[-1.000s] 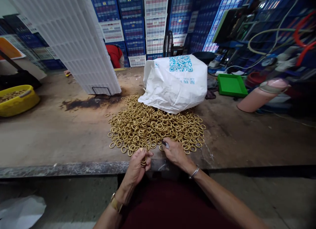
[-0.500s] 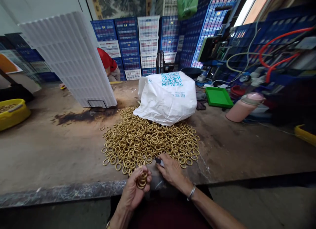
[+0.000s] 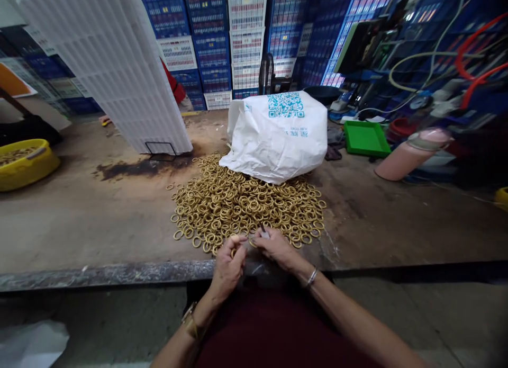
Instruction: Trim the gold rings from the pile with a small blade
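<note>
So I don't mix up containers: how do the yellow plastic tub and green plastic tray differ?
The yellow plastic tub has higher, curved walls; the green plastic tray is shallow and rectangular. The tub holds many small pieces; the tray shows its bare floor. The tub stands far left, the tray toward the right. Both are open on top.

The room feels dim from here, its cool, muted light whitening the bag [image 3: 278, 145] near the centre and giving the rings [image 3: 238, 206] dull glints. Brightness shows between the blue crates [image 3: 363, 29] at upper right and in a pale sliver at the top edge; the floor [image 3: 107, 315] along the bottom sinks into shadow. The middle looks fairly clear, while the hoses [image 3: 468, 74] at right smear softly, and shapes stretch and lean toward the sides.
</note>
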### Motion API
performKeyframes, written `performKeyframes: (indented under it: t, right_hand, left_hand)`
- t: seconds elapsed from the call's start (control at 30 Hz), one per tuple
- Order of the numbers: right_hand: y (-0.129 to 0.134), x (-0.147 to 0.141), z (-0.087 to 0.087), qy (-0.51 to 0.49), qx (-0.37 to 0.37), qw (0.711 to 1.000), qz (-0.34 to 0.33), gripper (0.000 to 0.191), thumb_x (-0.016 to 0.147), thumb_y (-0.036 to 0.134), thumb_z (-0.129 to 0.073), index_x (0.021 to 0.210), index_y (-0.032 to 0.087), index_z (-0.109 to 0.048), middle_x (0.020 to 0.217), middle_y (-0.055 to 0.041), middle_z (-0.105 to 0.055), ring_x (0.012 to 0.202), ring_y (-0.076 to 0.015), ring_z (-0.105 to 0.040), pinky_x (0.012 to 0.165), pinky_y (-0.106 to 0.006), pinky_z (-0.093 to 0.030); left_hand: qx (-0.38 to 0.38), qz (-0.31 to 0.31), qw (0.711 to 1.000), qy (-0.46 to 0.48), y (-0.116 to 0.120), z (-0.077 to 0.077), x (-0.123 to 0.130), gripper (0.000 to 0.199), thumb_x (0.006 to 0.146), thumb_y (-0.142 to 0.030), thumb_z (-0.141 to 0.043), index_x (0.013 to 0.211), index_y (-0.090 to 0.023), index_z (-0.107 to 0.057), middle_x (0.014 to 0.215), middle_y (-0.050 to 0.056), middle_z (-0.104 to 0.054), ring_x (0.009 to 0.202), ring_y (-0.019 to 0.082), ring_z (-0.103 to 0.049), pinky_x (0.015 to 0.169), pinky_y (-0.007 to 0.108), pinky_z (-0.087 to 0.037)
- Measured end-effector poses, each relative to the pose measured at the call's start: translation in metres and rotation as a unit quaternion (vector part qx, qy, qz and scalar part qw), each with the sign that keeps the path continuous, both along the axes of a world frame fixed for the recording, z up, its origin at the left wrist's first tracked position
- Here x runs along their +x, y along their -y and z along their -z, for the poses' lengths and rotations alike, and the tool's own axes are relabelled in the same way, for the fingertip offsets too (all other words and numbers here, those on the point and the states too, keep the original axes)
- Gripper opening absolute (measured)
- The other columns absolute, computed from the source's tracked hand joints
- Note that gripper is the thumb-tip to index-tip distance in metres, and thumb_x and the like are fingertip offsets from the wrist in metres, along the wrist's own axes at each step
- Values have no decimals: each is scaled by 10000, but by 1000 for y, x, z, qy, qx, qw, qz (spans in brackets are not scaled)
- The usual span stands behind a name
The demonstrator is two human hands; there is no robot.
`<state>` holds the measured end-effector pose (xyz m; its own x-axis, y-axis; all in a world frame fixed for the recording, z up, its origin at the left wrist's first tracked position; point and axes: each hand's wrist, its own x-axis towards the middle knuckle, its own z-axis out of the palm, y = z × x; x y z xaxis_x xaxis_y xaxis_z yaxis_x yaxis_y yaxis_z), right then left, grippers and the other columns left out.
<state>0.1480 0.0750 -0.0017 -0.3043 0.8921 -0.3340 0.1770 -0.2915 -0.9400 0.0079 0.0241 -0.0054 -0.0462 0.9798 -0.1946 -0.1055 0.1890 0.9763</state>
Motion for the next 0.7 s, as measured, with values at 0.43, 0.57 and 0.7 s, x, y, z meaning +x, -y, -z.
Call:
performKeyframes:
  t: [0.43,0.57,0.7]
  right_hand:
    - [3,-7,1,-150,-168,973,-54,204,601,257,-576,665,193,-393,505,115,-367,331,-2,-239,329,-149,-152]
    - [5,-8,4,-113,-139,983,-43,250,680,406,-539,698,185,-424,549,86,-457,322,-3,-276,319,-146,-175]
    - [6,-9,7,-44,-52,997,-23,294,711,470,-504,704,183,-438,532,75,-478,326,-17,-309,313,-151,-198]
  left_hand:
    - [143,2,981,-127,-2,6,-4,157,734,-201,-571,864,-200,-657,810,55,-659,760,183,-570,742,275,-402]
    - [141,-15,979,-143,-3,9,-8,76,710,-227,-606,743,-211,-673,691,35,-617,670,168,-523,693,256,-386]
    - [117,-41,984,-124,-3,10,-8,50,677,-253,-640,682,-216,-673,649,24,-588,653,167,-492,680,248,-374]
